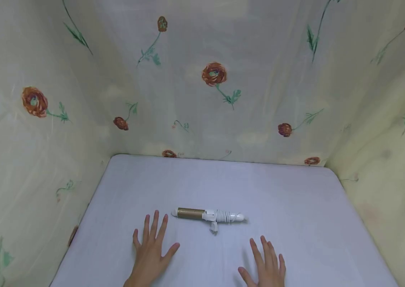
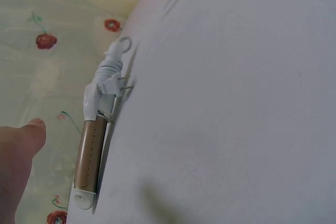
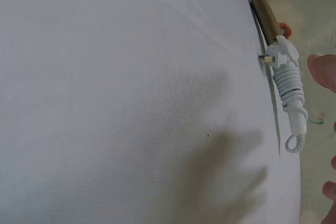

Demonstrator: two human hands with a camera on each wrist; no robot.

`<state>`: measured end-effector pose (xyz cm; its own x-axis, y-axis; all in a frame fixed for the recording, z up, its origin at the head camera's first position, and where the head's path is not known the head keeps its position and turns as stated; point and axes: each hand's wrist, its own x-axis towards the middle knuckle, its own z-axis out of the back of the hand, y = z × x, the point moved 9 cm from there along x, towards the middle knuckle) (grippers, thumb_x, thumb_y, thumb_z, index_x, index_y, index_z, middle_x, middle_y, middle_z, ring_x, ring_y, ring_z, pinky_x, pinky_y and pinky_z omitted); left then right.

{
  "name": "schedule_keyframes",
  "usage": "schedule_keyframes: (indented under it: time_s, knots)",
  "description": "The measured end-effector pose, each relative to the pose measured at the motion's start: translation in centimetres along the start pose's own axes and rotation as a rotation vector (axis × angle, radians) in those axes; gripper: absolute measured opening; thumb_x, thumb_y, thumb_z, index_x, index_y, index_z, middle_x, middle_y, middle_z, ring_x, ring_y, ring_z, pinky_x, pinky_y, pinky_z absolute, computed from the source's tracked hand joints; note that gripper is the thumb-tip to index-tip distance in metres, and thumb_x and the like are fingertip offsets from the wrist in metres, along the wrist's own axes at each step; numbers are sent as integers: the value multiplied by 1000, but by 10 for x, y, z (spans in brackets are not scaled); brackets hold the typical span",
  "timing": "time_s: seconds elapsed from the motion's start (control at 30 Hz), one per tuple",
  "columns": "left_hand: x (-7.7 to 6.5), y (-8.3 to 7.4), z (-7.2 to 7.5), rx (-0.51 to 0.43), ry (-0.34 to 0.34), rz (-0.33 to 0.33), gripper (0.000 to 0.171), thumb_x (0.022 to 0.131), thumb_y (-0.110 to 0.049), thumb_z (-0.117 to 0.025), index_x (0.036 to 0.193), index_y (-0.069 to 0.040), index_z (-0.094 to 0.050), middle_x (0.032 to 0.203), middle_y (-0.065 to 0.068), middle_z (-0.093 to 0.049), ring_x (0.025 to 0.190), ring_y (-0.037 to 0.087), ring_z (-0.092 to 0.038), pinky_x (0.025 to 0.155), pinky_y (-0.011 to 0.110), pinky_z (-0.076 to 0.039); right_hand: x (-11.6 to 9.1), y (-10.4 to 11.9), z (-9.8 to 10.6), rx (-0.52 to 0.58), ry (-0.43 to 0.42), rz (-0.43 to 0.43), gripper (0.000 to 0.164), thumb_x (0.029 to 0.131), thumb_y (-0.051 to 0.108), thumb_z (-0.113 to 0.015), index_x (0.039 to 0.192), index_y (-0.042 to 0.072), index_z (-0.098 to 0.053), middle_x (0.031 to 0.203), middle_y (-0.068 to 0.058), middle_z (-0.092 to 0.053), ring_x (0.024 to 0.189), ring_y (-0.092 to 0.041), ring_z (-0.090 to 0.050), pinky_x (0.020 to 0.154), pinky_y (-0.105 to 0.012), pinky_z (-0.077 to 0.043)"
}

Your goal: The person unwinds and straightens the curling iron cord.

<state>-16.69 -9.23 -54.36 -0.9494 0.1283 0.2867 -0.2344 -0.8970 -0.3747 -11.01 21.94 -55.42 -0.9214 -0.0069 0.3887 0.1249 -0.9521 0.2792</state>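
Observation:
A curling iron [image 1: 190,213] with a gold barrel and white handle lies sideways on the white table. Its white cord [image 1: 223,216] is wound round the handle, and the two-pin plug [image 1: 214,227] sticks out toward the near side. My left hand [image 1: 150,251], fingers spread, is just short of the barrel end. My right hand [image 1: 267,265] is spread too, nearer the front and to the right of the handle, with its shadow on the cloth. Neither hand holds anything. In the left wrist view the plug's metal pins [image 2: 126,83] show clearly.
The white-covered table [image 1: 277,191] has rounded far corners. Pale curtains with printed red flowers [image 1: 214,74] hang behind it and along both sides. A small brown object [image 1: 73,236] shows at the left edge of the table.

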Motion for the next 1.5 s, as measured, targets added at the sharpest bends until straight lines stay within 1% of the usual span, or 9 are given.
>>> schedule_keyframes:
  time_s: [0.3,0.47,0.6,0.73,0.9,1.13,1.3,1.4,1.5]
  knots:
    - [9,-3,-3,13,-5,-58,87,82,-55,-64,151,-20,-24,158,11,-18,143,41,-15,98,71,-8,10,-2,0,69,89,-15,82,77,43,-73,145,19,-36,148,-16,-32,130,-40,-30,97,-66,-20]
    - [20,-8,-2,-55,-26,-87,77,84,-48,-66,147,-17,-34,153,13,-31,140,37,-25,99,68,-12,18,0,4,111,98,-24,74,78,40,-73,141,13,-42,141,-18,-39,125,-40,-38,95,-66,-24]
    - [32,-16,-6,-89,-1,-108,67,86,-43,-66,142,-16,-42,146,12,-41,136,32,-34,101,64,-18,19,2,3,127,110,-38,69,79,36,-73,137,11,-46,133,-19,-47,118,-40,-48,92,-66,-29]
    - [46,-24,-18,-86,22,-129,60,88,-36,-66,139,-14,-45,140,9,-47,132,28,-39,101,58,-26,16,2,-1,170,122,-54,62,81,32,-73,133,10,-49,126,-17,-53,109,-39,-55,84,-63,-40]
    - [58,-31,-37,-91,3,-150,55,86,-27,-69,135,-13,-49,135,7,-51,130,26,-43,101,54,-30,13,3,-9,221,154,-109,51,82,26,-73,127,13,-53,119,-10,-58,105,-34,-59,79,-55,-47]
    - [75,-34,-64,-114,1,-176,59,83,-26,-72,137,-16,-48,132,5,-54,126,24,-47,103,55,-28,10,17,-17,236,185,-167,9,83,17,-70,90,21,-64,82,13,-62,76,-6,-60,67,-28,-49]
    - [81,-33,-83,-73,30,-172,54,83,-36,-72,131,-21,-53,123,1,-57,119,23,-47,98,56,-26,1,28,-31,276,318,-207,8,86,18,-65,79,22,-63,70,14,-56,61,4,-48,57,-20,-40]
    - [82,-32,-90,-60,7,-156,52,81,-40,-72,128,-24,-56,118,1,-57,116,22,-46,98,56,-24,-4,35,-39,308,399,-208,9,87,20,-63,78,20,-62,67,13,-53,57,4,-42,54,-19,-35]
    - [81,-31,-93,-62,-25,-135,48,80,-43,-73,122,-25,-60,114,0,-56,109,22,-47,96,56,-25,-7,42,-44,333,422,-190,11,88,21,-63,77,19,-62,64,13,-50,56,4,-40,53,-19,-34]
